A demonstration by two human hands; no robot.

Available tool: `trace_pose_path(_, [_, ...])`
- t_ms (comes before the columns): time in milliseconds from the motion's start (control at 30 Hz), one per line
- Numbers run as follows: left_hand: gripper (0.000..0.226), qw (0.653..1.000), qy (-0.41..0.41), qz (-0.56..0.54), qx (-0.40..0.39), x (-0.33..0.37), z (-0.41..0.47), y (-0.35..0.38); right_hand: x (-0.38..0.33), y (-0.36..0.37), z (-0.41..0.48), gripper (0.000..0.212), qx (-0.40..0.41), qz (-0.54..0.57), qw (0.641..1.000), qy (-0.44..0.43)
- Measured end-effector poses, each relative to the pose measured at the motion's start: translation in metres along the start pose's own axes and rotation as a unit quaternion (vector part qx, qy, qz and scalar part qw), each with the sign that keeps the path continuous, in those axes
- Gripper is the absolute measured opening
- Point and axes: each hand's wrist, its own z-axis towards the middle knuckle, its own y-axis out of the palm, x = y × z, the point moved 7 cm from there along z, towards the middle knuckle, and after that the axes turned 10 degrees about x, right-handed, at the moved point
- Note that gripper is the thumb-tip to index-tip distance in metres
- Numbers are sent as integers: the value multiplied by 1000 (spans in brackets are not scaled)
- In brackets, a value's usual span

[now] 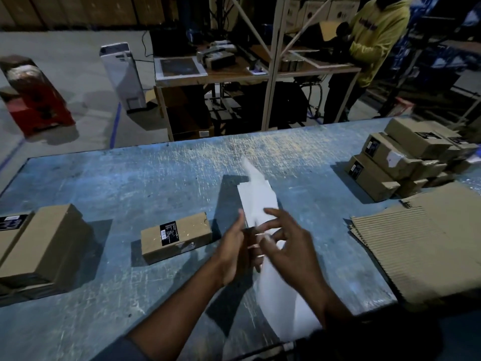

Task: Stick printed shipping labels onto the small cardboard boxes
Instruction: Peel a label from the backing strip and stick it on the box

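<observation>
Dim warehouse, scratched blue table (156,178)

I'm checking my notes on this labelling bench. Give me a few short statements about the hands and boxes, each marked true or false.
1. The left hand and right hand hold a white label strip over the blue table. True.
2. The small box nearest the hands lies to their right. False: it lies to their left.
3. That box carries a black label. True.
4. The stack of boxes sits far left. False: it sits far right.
</observation>
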Motion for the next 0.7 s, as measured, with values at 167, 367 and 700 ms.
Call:
trace_pose_path(167, [39, 998, -43, -3, 34, -3, 2, -30, 1, 37, -36, 43, -125, -117, 980, -99])
trace_pose_path(367, [41, 996, -86, -14, 31, -19, 2, -43, 44, -1, -8, 29, 70, -69, 994, 44])
trace_pose_path(700, [87, 904, 45, 393, 163, 13, 3, -43, 114, -27, 3, 50, 116, -39, 967, 224])
